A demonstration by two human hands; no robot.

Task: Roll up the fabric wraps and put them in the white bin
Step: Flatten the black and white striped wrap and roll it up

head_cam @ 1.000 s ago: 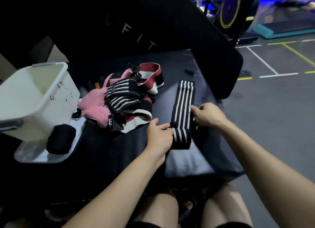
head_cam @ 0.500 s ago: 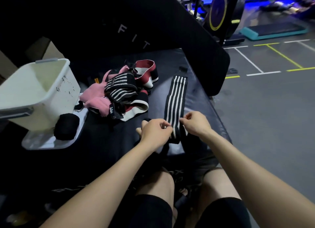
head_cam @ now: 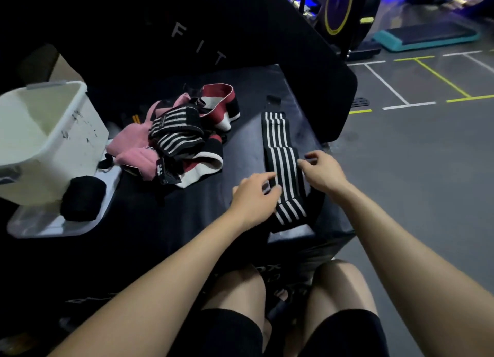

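Observation:
A black wrap with white stripes (head_cam: 283,153) lies stretched out flat on the black padded bench (head_cam: 240,132), its near end at the bench's front edge. My left hand (head_cam: 254,196) pinches its left edge. My right hand (head_cam: 322,175) pinches its right edge, a little farther up. The white bin (head_cam: 77,153) stands at the left, open and tilted. A rolled black wrap (head_cam: 83,201) rests against the bin's front. A heap of pink, red-and-white and striped wraps (head_cam: 181,140) lies between the bin and my hands.
A clear plastic lid (head_cam: 40,225) lies under the bin and the black roll. A black padded backrest (head_cam: 267,49) rises behind the bench. The bench drops off at its right to the grey gym floor (head_cam: 414,169). My knees are below the front edge.
Both hands have left the wrap's near end and now hold its two edges farther up. The near end lies flat toward me. The view has shifted.

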